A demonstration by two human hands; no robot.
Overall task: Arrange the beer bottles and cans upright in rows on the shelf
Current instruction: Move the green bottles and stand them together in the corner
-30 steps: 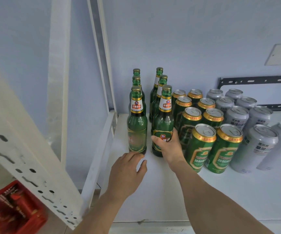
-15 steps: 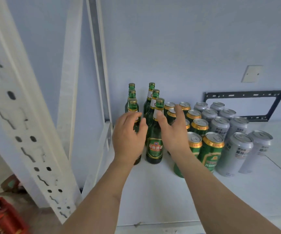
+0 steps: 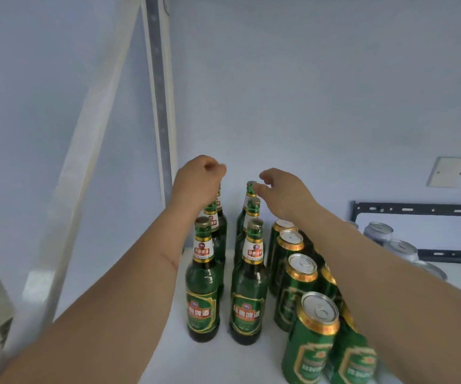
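Observation:
Green beer bottles stand upright in two columns of three on the white shelf [image 3: 168, 353]. The front pair are the left bottle [image 3: 203, 284] and the right bottle [image 3: 248, 289]. My left hand [image 3: 197, 184] is curled over the top of the back left bottle [image 3: 219, 200], hiding its cap. My right hand [image 3: 284, 192] reaches over the cans, and its thumb and fingertips pinch the cap of the back right bottle [image 3: 251, 187]. Green cans [image 3: 293, 275] stand in columns to the right of the bottles, partly hidden under my right arm.
Silver cans [image 3: 379, 231] stand further right, behind my right arm. A white shelf upright [image 3: 160, 106] rises close beside the left bottle column. A black metal bracket [image 3: 417, 210] and a wall plate [image 3: 445, 171] are on the back wall.
Both hands rose from around the front bottles and reached to the tops of the back bottles. The camera moved closer to the shelf.

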